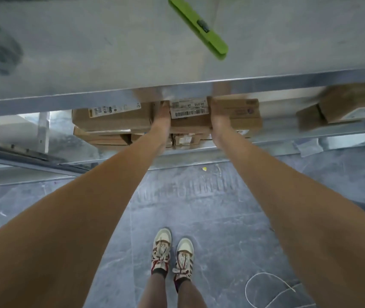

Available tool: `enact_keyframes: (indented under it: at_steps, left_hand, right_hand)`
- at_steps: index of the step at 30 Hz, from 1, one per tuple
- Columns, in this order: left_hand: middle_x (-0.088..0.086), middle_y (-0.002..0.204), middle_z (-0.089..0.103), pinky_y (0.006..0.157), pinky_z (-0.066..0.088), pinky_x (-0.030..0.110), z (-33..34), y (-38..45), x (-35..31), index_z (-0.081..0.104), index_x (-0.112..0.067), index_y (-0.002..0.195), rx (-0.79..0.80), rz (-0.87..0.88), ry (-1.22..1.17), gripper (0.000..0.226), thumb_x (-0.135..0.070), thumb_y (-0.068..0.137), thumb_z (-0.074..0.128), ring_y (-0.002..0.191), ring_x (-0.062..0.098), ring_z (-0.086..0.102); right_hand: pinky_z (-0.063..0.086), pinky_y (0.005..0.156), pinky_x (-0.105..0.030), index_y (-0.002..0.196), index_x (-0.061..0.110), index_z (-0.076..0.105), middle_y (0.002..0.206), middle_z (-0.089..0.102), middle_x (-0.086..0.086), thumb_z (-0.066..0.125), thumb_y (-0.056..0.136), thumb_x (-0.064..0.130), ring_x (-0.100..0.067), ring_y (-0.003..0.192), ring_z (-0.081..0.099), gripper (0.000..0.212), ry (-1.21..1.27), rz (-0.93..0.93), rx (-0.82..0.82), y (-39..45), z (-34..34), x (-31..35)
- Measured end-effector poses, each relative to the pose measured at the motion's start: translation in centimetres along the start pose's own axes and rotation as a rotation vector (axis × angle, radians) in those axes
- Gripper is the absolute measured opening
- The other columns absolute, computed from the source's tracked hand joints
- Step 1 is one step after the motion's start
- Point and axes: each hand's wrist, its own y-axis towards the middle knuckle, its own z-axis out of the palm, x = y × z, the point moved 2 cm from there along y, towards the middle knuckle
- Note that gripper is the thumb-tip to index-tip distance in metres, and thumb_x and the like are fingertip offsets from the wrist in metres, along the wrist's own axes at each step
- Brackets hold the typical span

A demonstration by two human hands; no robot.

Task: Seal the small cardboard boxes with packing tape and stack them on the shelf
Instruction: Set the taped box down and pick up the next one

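Beneath the metal shelf top (pixel 132 70), both bare arms reach straight forward and down to a small cardboard box (pixel 189 117) on the lower shelf (pixel 221 148). The left hand (pixel 162 112) lies flat against the box's left side and the right hand (pixel 218 112) against its right side, fingers extended forward; the fingertips pass under the shelf top's edge and cannot be seen. The box sits atop other brown cardboard boxes (pixel 110 121), between two neighbours that touch it or nearly so. It is matte brown and rectangular, and bears a white label (pixel 188 107) with a barcode and printed figures too blurred to read. Right of it, another box (pixel 241 114) carries a faint reddish round mark. On the shelf top, which is dull grey sheet metal, lies a bright green plastic tool (pixel 199 27), long and flat.
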Motion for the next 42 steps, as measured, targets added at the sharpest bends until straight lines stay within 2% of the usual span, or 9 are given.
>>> enact_keyframes:
  at_steps: [7, 12, 15, 20, 24, 27, 31, 38, 42]
  left_hand:
    - [0.001, 0.149, 0.037, 0.115, 0.018, 0.049, -0.7, 3.4, -0.4, 0.036, -0.024, 0.144, -0.054, -0.013, 0.012, 0.073, -0.071, 0.089, 0.022, 0.135, 0.023, 0.032]
    - [-0.004, 0.133, 0.045, 0.110, 0.024, 0.038, -1.3, 3.9, -0.2, 0.039, -0.025, 0.140, -0.081, 0.007, 0.076, 0.060, -0.062, 0.094, 0.027, 0.126, 0.018, 0.038]
    - [0.005, 0.143, 0.037, 0.108, 0.029, 0.037, -1.2, 3.6, -0.4, 0.016, -0.025, 0.150, -0.072, 0.041, 0.273, 0.047, -0.034, 0.104, 0.022, 0.130, 0.026, 0.036]
    - [-0.010, 0.085, 0.044, 0.044, 0.039, 0.010, -0.9, 1.3, -0.7, 0.006, -0.026, 0.151, -0.048, 0.143, 0.479, 0.051, -0.022, 0.104, 0.024, 0.064, 0.006, 0.042]
    - [0.005, 0.134, 0.044, 0.075, 0.045, 0.027, -1.3, -0.3, 0.0, 0.005, -0.036, 0.150, 0.019, 0.158, 0.579, 0.053, -0.027, 0.102, 0.027, 0.094, 0.019, 0.056]
    - [-0.002, 0.126, 0.048, 0.077, 0.043, 0.026, -2.3, -3.6, -0.9, 0.010, -0.031, 0.151, 0.072, 0.159, 0.622, 0.050, -0.026, 0.103, 0.027, 0.094, 0.015, 0.054]
    - [0.008, 0.153, 0.027, 0.112, 0.028, 0.037, -4.8, -8.0, -3.2, 0.018, -0.015, 0.150, 0.152, 0.043, 0.875, 0.051, -0.033, 0.103, 0.030, 0.137, 0.029, 0.030]
    - [0.010, 0.130, 0.051, 0.105, 0.039, 0.045, -5.9, -14.7, -9.7, 0.046, -0.005, 0.133, 0.292, -0.066, 0.941, 0.044, -0.032, 0.097, 0.048, 0.128, 0.033, 0.045]
    - [0.009, 0.114, 0.058, 0.075, 0.053, 0.027, -5.5, -20.3, -15.9, 0.052, -0.006, 0.114, 0.326, -0.045, 0.917, 0.026, -0.027, 0.100, 0.043, 0.091, 0.020, 0.060]
  right_hand:
    - [0.042, 0.103, -0.046, 0.087, 0.024, 0.059, 0.112, 0.065, -0.009, 0.035, 0.093, 0.038, -0.028, 0.108, 0.059, 0.028, -0.002, 0.050, 0.029, 1.5, 2.0, 0.7]
    - [0.043, 0.102, -0.046, 0.085, 0.019, 0.057, 0.097, 0.065, -0.006, 0.034, 0.099, 0.030, -0.027, 0.105, 0.060, 0.029, 0.032, 0.074, 0.070, 0.4, 2.9, 1.1]
    - [0.039, 0.106, -0.047, 0.110, 0.015, 0.058, 0.120, 0.060, -0.008, 0.032, 0.100, 0.037, -0.026, 0.114, 0.054, 0.035, 0.006, 0.050, 0.085, -0.3, 3.3, 1.4]
    - [0.034, 0.099, -0.033, 0.142, 0.018, 0.037, 0.133, 0.048, -0.006, 0.028, 0.104, 0.035, -0.022, 0.126, 0.043, 0.042, -0.049, 0.004, 0.070, -1.4, 2.7, 1.5]
    - [0.035, 0.100, -0.036, 0.134, 0.020, 0.044, 0.128, 0.051, -0.003, 0.030, 0.100, 0.038, -0.020, 0.113, 0.047, 0.041, -0.119, -0.095, 0.017, -4.0, 2.6, 1.4]
    - [0.026, 0.112, -0.051, 0.140, 0.019, 0.039, 0.146, 0.040, -0.007, 0.032, 0.097, 0.046, -0.031, 0.136, 0.033, 0.051, -0.191, -0.122, -0.025, -5.6, 1.7, 1.2]
    - [0.027, 0.113, -0.049, 0.144, 0.013, 0.032, 0.152, 0.031, -0.009, 0.033, 0.101, 0.038, -0.031, 0.138, 0.030, 0.050, -0.171, -0.084, -0.059, -10.3, -0.1, 3.2]
    - [0.039, 0.096, -0.035, 0.134, 0.002, 0.046, 0.128, 0.053, -0.014, 0.032, 0.103, 0.029, -0.031, 0.120, 0.049, 0.043, -0.403, -0.078, -0.048, -16.6, -2.2, 7.6]
    - [0.049, 0.077, -0.035, 0.123, -0.001, 0.050, 0.102, 0.053, -0.013, 0.042, 0.098, 0.020, -0.026, 0.092, 0.054, 0.034, -0.474, -0.096, 0.008, -21.2, -3.1, 13.0]
